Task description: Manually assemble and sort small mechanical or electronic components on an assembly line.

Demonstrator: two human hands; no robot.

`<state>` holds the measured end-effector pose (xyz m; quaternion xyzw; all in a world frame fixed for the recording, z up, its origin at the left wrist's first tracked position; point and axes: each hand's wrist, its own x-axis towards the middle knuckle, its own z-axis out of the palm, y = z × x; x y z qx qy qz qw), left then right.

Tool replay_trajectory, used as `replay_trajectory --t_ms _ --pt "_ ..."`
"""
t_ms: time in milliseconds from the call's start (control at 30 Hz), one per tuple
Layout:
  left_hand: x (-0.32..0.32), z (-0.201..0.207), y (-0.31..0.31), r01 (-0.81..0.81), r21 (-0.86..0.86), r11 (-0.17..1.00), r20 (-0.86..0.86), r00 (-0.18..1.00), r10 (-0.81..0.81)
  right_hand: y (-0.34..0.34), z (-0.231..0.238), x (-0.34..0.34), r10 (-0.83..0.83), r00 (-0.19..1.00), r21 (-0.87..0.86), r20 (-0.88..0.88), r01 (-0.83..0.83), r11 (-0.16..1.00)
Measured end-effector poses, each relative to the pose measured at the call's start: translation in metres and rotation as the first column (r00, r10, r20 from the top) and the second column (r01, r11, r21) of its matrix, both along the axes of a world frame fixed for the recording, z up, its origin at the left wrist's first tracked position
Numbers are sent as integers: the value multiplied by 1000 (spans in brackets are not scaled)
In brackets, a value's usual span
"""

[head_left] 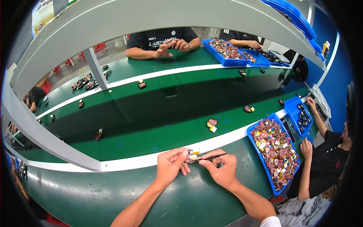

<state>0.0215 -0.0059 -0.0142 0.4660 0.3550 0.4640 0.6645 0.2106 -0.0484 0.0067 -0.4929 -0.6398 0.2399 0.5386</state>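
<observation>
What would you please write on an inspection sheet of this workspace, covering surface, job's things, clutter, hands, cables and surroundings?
Surface: green worktop, lightly marked; a white strip divides it from the green lane beyond.
Job's things: small unit with white and yellow parts; thin dark tool; blue tray heaped with small pieces, at right.
Clutter: loose units scattered along the lane.
Left hand: holds the small unit in its fingers.
Right hand: grips the tool, its tip at the unit.
Cables: nothing seen.
Surroundings: grey frame overhead; co-workers opposite and at right; second blue tray holding black pieces.
</observation>
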Motion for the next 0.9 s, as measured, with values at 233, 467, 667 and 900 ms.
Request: replay_trajectory --t_ms 233,467,667,900 --pt "-1 0 -2 0 -3 1000 -26 1000 0 0 -3 0 -2 1000 36 -6 3 999" --pt "1 5 -1 46 60 997 -82 996 -41 -1 0 0 -9 992 88 122 -2 996" --pt "3 5 -3 7 21 1000 -120 993 -4 0 0 -4 -8 979 233 203 -40 972" --pt "8 1 -3 -29 28 999 -144 989 33 0 -9 -4 -38 965 362 260 -61 930"
